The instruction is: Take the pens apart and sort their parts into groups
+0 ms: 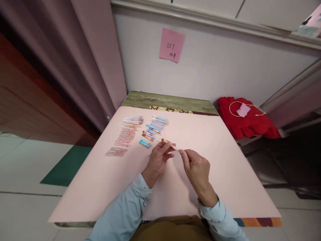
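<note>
A thin orange-and-white pen [170, 144] is held between both hands above the pink table sheet [220, 157]. My left hand [158, 159] pinches its brown-capped far end with closed fingers. My right hand [195, 167] grips the near white end, fingers curled. Behind the hands lie two groups of pens: pink ones in a row [125, 135] at the left, and blue and orange ones [154, 129] closer to my left hand. A short blue piece [145, 143] lies nearest my left hand.
A pink sticky note [172, 45] hangs on the wall behind the table. A red cloth [247, 125] with a white cable and a pink slip sits on a seat at the right. Curtains hang at the left. A green mat [67, 165] lies on the floor.
</note>
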{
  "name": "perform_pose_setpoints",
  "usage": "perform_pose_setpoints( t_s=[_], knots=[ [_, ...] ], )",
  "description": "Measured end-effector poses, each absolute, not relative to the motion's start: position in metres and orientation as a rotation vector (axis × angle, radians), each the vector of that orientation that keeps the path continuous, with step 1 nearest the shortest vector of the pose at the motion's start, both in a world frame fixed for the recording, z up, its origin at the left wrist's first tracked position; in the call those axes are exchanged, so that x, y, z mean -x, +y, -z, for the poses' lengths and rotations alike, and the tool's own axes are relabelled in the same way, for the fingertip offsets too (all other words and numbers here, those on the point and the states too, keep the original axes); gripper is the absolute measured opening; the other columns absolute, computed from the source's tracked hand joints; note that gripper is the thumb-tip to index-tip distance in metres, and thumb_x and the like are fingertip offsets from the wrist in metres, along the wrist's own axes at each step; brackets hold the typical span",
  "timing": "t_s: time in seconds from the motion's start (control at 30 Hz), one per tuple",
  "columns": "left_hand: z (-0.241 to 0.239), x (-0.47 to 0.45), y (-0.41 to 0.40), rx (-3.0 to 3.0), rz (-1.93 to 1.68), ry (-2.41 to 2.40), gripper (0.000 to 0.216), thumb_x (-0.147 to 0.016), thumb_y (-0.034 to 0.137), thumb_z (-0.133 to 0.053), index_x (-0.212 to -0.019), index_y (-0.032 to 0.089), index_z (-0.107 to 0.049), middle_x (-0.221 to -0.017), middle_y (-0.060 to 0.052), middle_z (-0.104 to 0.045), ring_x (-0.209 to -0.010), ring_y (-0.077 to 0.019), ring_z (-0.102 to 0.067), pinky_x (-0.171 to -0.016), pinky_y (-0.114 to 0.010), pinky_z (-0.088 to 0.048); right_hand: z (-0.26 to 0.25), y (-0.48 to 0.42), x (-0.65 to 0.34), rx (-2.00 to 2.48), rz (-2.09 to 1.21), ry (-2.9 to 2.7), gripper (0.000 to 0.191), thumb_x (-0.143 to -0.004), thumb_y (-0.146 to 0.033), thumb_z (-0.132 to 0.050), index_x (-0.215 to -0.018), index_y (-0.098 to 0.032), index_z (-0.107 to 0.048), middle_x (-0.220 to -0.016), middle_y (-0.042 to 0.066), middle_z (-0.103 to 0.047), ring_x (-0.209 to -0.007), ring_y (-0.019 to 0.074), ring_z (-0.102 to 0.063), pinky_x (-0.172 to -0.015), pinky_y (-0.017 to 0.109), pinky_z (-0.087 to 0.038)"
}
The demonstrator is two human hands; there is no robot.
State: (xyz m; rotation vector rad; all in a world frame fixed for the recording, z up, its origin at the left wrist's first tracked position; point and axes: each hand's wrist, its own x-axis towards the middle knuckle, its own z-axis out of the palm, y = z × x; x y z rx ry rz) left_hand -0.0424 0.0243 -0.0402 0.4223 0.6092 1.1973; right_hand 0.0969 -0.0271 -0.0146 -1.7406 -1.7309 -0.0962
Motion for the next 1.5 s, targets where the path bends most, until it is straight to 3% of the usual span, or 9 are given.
perform_pose_setpoints(
  t_s=[0.1,0.37,0.77,0.93,1.07,1.13,1.3,1.4,1.5],
  knots=[
    [0.040,0.041,0.024,-0.407,-1.170,0.644,0.030,-0.070,0.026,-0.084,-0.087,0.015,-0.062,-0.091,-0.007,-0.074,-0.077,-0.0134,-0.070,-0.055,-0.016,-0.055,0.017,-0.027,-0.097,1.798,0.122,-1.752,0.053,-0.101,-0.051,-0.038,-0.074,-0.020,-0.072,-0.061,0.003,-0.067,-0.048,0.0122,-0.052,-0.050,0.026,-0.024],
    [0.040,0.038,0.022,-0.436,-1.186,0.602,0.027,-0.074,0.025,-0.082,-0.089,0.013,-0.063,-0.096,-0.009,-0.075,-0.083,-0.0142,-0.072,-0.072,-0.022,-0.060,0.017,-0.027,-0.097,1.890,0.111,-1.761,0.057,-0.102,-0.055,-0.035,-0.076,-0.021,-0.073,-0.062,0.002,-0.068,-0.050,0.0119,-0.053,-0.051,0.026,-0.020],
    [0.043,0.038,0.021,-0.398,-1.189,0.642,0.025,-0.072,0.026,-0.083,-0.089,0.012,-0.071,-0.089,-0.006,-0.075,-0.072,-0.0122,-0.070,-0.059,-0.019,-0.057,0.020,-0.026,-0.092,1.856,0.097,-1.741,0.060,-0.102,-0.055,-0.032,-0.078,-0.021,-0.074,-0.064,0.004,-0.070,-0.051,0.0127,-0.055,-0.051,0.026,-0.021],
    [0.043,0.037,0.021,-0.404,-1.182,0.629,0.027,-0.071,0.027,-0.084,-0.090,0.012,-0.070,-0.090,-0.008,-0.075,-0.071,-0.0128,-0.070,-0.060,-0.019,-0.057,0.017,-0.026,-0.089,1.906,-0.163,-1.691,0.060,-0.101,-0.058,-0.033,-0.073,-0.023,-0.074,-0.062,0.003,-0.070,-0.048,0.0140,-0.057,-0.049,0.026,-0.024],
    [0.043,0.034,0.019,-0.396,-1.210,0.578,0.024,-0.074,0.025,-0.082,-0.089,0.013,-0.068,-0.090,-0.007,-0.075,-0.077,-0.0130,-0.071,-0.069,-0.020,-0.058,0.011,-0.025,-0.089,1.896,-0.423,-1.613,0.059,-0.099,-0.060,-0.035,-0.070,-0.024,-0.072,-0.061,0.001,-0.069,-0.050,0.0141,-0.059,-0.050,0.024,-0.030],
    [0.042,0.034,0.019,-0.393,-1.230,0.567,0.021,-0.075,0.024,-0.081,-0.088,0.013,-0.068,-0.089,-0.006,-0.074,-0.081,-0.0132,-0.071,-0.073,-0.020,-0.058,0.009,-0.025,-0.090,1.896,-0.458,-1.609,0.056,-0.099,-0.059,-0.035,-0.075,-0.024,-0.072,-0.061,0.000,-0.068,-0.052,0.0145,-0.059,-0.050,0.024,-0.031],
    [0.041,0.036,0.023,-0.341,-1.265,0.597,0.023,-0.072,0.023,-0.084,-0.086,0.013,-0.068,-0.087,-0.005,-0.073,-0.084,-0.0144,-0.071,-0.074,-0.020,-0.058,0.012,-0.029,-0.089,1.798,-0.456,-1.617,0.038,-0.092,-0.053,-0.053,-0.112,-0.022,-0.062,-0.064,-0.004,-0.066,-0.052,0.0136,-0.058,-0.052,0.023,-0.037],
    [0.040,0.038,0.025,-0.298,-1.277,0.621,0.026,-0.068,0.022,-0.086,-0.085,0.012,-0.069,-0.086,-0.005,-0.073,-0.084,-0.0153,-0.072,-0.072,-0.019,-0.058,0.018,-0.031,-0.088,1.740,-0.377,-1.611,0.026,-0.088,-0.042,-0.059,-0.105,-0.022,-0.059,-0.079,-0.002,-0.071,-0.064,0.0138,-0.065,-0.058,0.022,-0.042],
    [0.041,0.038,0.025,-0.295,-1.280,0.617,0.025,-0.069,0.021,-0.086,-0.085,0.012,-0.069,-0.087,-0.006,-0.074,-0.086,-0.0160,-0.072,-0.072,-0.019,-0.059,0.023,-0.032,-0.090,1.745,-0.268,-1.610,0.015,-0.088,-0.036,-0.057,-0.092,-0.022,-0.061,-0.078,-0.002,-0.071,-0.065,0.0138,-0.066,-0.058,0.023,-0.041]
  ],
)
